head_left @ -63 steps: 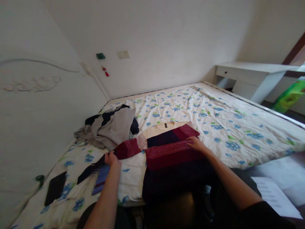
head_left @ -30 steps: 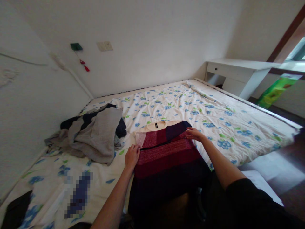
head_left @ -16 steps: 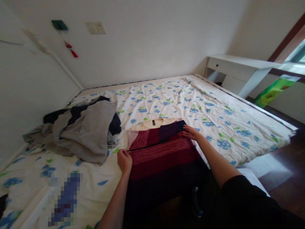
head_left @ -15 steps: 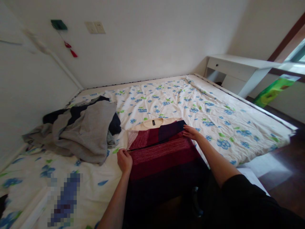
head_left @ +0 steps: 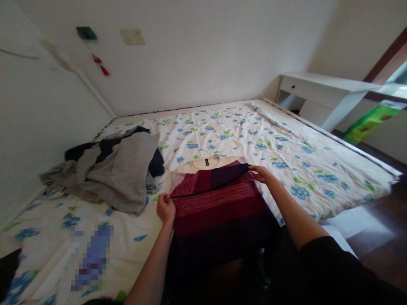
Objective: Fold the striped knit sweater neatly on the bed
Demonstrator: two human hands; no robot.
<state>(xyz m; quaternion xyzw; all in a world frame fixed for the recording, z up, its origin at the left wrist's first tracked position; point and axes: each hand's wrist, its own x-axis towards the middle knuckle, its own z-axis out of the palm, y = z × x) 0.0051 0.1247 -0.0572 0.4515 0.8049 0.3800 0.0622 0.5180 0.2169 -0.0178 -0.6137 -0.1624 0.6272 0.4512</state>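
Bed (head_left: 286, 144): striped sweater (head_left: 219, 207) lies at near edge, sleeve (head_left: 203, 180) folded across its front. Left hand (head_left: 165, 208) pinches sleeve's shoulder end; right hand (head_left: 258, 174), well apart, its cuff (head_left: 242, 169). Even tension likely limits creasing.

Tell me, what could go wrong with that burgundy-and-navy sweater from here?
The sleeve laid across the sweater might skew or crease if the right hand tugs its dark cuff end. If the left hand pulls unevenly at the sweater's side, the body could twist. The floral sheet is rumpled, so it may bunch if the sweater gets dragged.
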